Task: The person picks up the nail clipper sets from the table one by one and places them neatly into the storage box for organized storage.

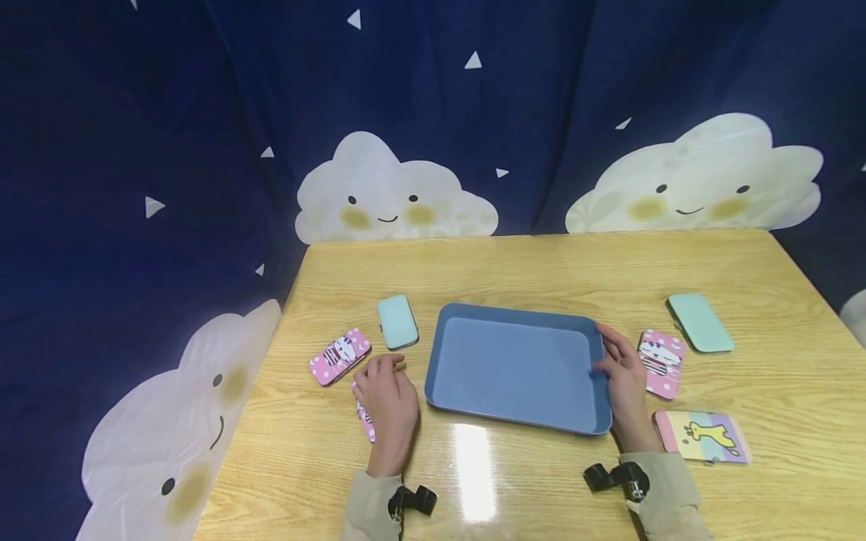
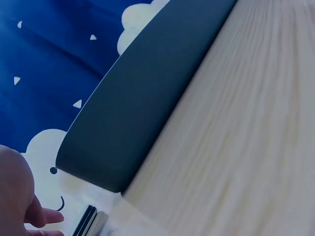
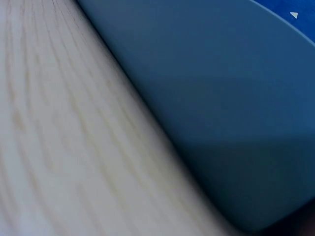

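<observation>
A blue rectangular tray [image 1: 517,372] lies on the table with nothing in it. My right hand [image 1: 625,383] pinches its right wall, the thumb over the inner side. In the right wrist view the tray's outer wall [image 3: 231,98] fills much of the picture. My left hand [image 1: 389,398] is left of the tray, apart from it, its fingers loosely bent and holding nothing visible. Partly hidden under that hand is a pink cartoon case [image 1: 364,417]. Beyond it lie another pink cartoon case [image 1: 340,357] and a light blue case [image 1: 398,321].
Right of the tray lie a pink cartoon case [image 1: 661,364], a mint green case [image 1: 700,323] and a pastel striped giraffe case [image 1: 704,436]. The wooden table [image 1: 541,263] meets a dark blue curtain [image 1: 433,90] with clouds at its back and left edges.
</observation>
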Motion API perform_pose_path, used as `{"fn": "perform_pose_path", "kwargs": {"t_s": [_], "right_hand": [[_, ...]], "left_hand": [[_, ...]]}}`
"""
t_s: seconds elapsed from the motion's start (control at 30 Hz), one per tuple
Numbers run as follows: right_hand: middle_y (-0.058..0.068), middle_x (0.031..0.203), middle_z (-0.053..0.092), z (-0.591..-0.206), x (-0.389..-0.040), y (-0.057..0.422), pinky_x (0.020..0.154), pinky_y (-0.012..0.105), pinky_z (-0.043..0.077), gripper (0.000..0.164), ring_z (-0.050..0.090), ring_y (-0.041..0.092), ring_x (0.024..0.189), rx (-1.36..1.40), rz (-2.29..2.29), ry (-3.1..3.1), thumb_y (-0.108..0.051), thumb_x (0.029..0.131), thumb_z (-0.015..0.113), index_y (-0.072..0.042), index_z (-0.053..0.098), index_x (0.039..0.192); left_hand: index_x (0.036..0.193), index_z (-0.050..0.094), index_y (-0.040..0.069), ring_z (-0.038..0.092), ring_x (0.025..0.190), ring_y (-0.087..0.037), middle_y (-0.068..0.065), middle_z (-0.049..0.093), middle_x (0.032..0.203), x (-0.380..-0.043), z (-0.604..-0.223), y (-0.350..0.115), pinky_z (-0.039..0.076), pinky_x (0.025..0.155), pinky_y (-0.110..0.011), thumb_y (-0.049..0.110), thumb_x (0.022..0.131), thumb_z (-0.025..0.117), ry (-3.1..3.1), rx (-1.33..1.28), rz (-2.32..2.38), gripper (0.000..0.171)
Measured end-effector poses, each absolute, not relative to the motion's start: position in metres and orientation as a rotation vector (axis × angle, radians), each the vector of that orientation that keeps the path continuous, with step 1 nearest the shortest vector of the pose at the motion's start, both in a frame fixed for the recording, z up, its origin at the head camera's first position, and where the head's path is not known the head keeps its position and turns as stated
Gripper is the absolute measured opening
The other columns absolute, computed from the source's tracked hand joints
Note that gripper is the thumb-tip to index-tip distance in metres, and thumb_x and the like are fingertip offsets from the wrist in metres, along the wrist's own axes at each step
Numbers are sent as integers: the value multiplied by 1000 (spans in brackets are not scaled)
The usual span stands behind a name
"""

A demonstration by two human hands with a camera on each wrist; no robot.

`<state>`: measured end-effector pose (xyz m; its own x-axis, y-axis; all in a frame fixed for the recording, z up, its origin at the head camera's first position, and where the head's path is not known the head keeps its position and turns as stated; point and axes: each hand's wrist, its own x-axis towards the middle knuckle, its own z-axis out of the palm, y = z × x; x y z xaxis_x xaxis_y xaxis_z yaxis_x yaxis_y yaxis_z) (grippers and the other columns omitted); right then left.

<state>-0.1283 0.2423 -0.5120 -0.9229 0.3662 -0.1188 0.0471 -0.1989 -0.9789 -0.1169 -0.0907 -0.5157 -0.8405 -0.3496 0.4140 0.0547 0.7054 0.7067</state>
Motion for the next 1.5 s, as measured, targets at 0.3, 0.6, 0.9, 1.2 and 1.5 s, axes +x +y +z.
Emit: {"fn": "perform_pose_path", "kwargs": {"t_s": [0.3, 0.6, 0.9, 1.2, 1.5], "right_hand": [[17, 147, 47, -514, -128, 243, 91, 17, 45, 61, 44, 20, 136, -478, 2213, -1850, 21, 84, 41, 2, 50, 141], [14, 147, 48, -513, -126, 244, 92, 16, 44, 60, 44, 19, 136, -476, 2212, -1869, 19, 86, 40, 0, 51, 142], [13, 145, 51, -514, -128, 244, 92, 17, 45, 61, 47, 18, 133, -471, 2212, -1849, 20, 83, 40, 2, 50, 141], [12, 145, 50, -515, -127, 244, 91, 17, 45, 61, 46, 18, 134, -448, 2199, -1869, 20, 83, 41, 2, 51, 141], [13, 148, 48, -516, -128, 244, 92, 16, 44, 61, 44, 19, 137, -464, 2193, -1870, 20, 84, 40, 2, 51, 141]], "left_hand": [[92, 68, 4, 45, 106, -37, -12, 64, 105, -116, -515, -95, 24, 95, -55, -2, 83, 52, -2390, 263, -986, 20], [106, 65, 4, 40, 116, -40, -13, 61, 110, -112, -511, -96, 8, 98, -72, 4, 87, 48, -2421, 373, -1004, 25], [101, 65, 8, 41, 110, -36, -10, 60, 113, -112, -511, -97, 27, 91, -56, 0, 82, 52, -2473, 425, -985, 24], [97, 66, 8, 41, 112, -38, -11, 58, 112, -112, -511, -99, 30, 93, -52, -5, 73, 54, -2494, 423, -961, 30], [94, 68, 6, 46, 114, -43, -16, 56, 119, -111, -510, -102, 34, 96, -54, -8, 69, 62, -2447, 408, -980, 29]]}}
